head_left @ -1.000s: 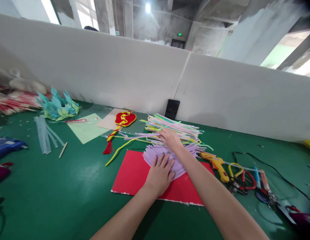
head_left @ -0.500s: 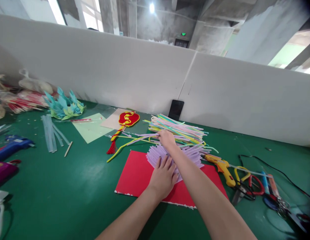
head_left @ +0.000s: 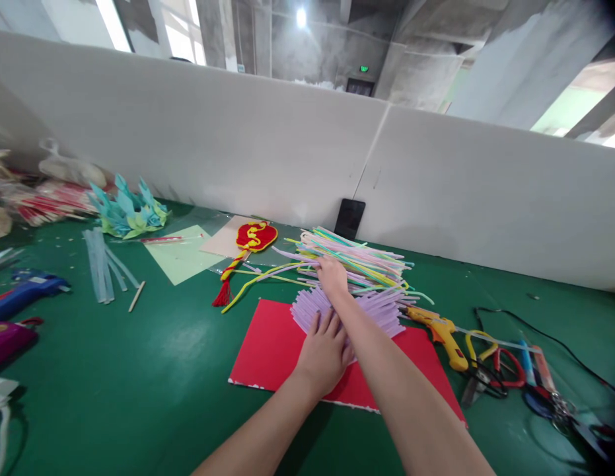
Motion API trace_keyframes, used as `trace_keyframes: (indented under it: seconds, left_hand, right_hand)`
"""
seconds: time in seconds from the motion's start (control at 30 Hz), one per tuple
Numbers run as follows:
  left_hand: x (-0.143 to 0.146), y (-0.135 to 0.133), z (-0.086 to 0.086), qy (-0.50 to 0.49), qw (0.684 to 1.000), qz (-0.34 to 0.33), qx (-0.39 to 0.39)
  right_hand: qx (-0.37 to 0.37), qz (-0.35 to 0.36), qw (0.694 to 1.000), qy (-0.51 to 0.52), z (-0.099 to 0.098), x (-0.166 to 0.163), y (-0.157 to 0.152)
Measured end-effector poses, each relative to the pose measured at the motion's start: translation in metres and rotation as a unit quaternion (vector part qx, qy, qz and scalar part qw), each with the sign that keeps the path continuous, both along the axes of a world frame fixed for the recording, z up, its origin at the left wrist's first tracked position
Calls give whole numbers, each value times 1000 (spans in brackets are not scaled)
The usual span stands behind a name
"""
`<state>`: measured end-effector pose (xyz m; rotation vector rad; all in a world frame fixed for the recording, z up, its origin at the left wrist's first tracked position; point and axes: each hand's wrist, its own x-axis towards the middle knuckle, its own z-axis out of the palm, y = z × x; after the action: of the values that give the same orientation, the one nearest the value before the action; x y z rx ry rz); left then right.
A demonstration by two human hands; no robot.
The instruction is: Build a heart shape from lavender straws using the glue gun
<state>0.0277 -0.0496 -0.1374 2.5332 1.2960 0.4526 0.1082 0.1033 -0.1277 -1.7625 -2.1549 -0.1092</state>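
Observation:
My left hand (head_left: 323, 356) lies with fingers stretched out on a fanned bunch of short purple pipe cleaners (head_left: 381, 314). Under that bunch is a red board (head_left: 265, 340) with worn white edges. Reaching past it, my right hand (head_left: 331, 274) has its fingers closed around a purple pipe cleaner (head_left: 287, 254) at the near left side of a mixed pile of pipe cleaners (head_left: 357, 251). A bent yellow pipe cleaner (head_left: 242, 291) sticks out leftward beside it. My right forearm covers part of the purple bunch, and the fingertips of this hand are partly hidden.
A red and yellow fan-shaped ornament (head_left: 256, 237) with a tassel lies left of the pile. A phone (head_left: 349, 218) leans on the white partition. To the right are a yellow glue gun (head_left: 446, 337), pliers (head_left: 480, 377) and scissors (head_left: 579, 423). Teal paper flowers (head_left: 129, 208) stand back left.
My right hand has shifted slightly, and the purple pipe cleaner by it now points up to the left. The yellow one has moved a little right and up. My left hand stays put.

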Motion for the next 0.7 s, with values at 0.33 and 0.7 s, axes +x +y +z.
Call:
trace_keyframes:
  seconds: [0.33,0.7]
  left_hand:
    - [0,1,1,6,1000,-2,-7]
    - [3,2,-5,19,999,22,24]
  right_hand:
    - [-9,16,1000,-14,2,-1,0]
    - [-8,78,996,-33,51,19,-42]
